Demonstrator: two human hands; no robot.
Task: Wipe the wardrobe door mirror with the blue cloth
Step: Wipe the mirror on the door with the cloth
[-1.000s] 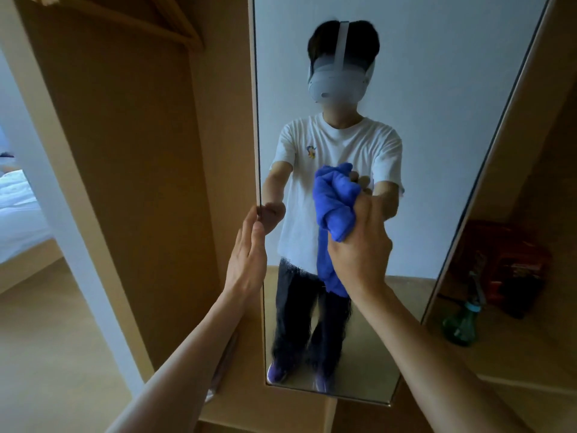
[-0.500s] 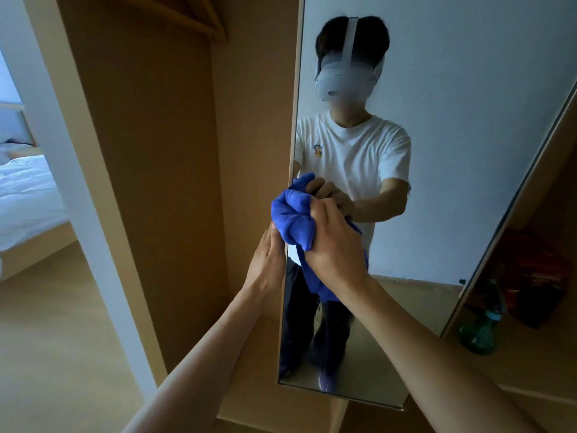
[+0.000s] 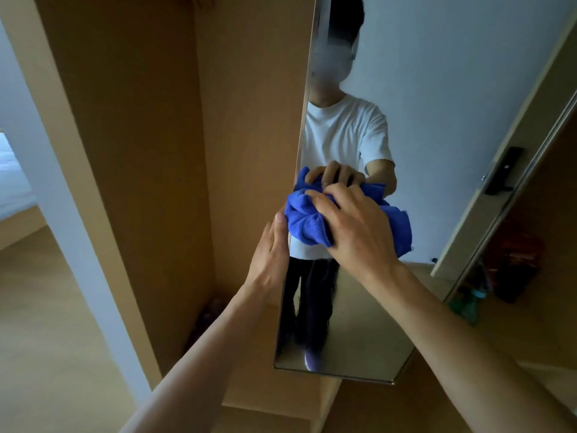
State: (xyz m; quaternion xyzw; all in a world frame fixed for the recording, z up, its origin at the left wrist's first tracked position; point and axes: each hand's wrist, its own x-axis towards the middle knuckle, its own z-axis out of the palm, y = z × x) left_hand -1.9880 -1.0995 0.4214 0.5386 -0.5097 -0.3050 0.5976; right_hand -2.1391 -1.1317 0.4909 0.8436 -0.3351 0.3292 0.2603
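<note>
1. Head view: the mirror (image 3: 452, 89) is a tall panel on the wardrobe door. It fills the upper right of the picture and its lower edge is near the bottom.
2. The blue cloth (image 3: 307, 221) is bunched into a thick wad. It lies against the glass close to the left edge of the mirror, at about the middle of its height.
3. The right hand (image 3: 359, 235) is clamped on the blue cloth: the fingers are curled over the top of the wad and press it on the glass. A loose end of the cloth shows to the right of this hand.
4. The left hand (image 3: 270, 254) is just beside the cloth, at the left edge of the mirror. Its fingers are straight and together, pointing upward, and they lie along this edge. It holds nothing that I can see.
5. In the glass there is the reflection (image 3: 343, 135) of a person in a white T-shirt and dark trousers, with the cloth at the chest.
6. Left of the mirror stands a brown wooden panel (image 3: 140, 151) of the wardrobe.
7. Right of the mirror, low down, a green bottle (image 3: 468, 304) stands in a dim place, with something red (image 3: 515, 257) behind it.
8. At the far left edge a part of a white bed (image 3: 12, 182) shows.
</note>
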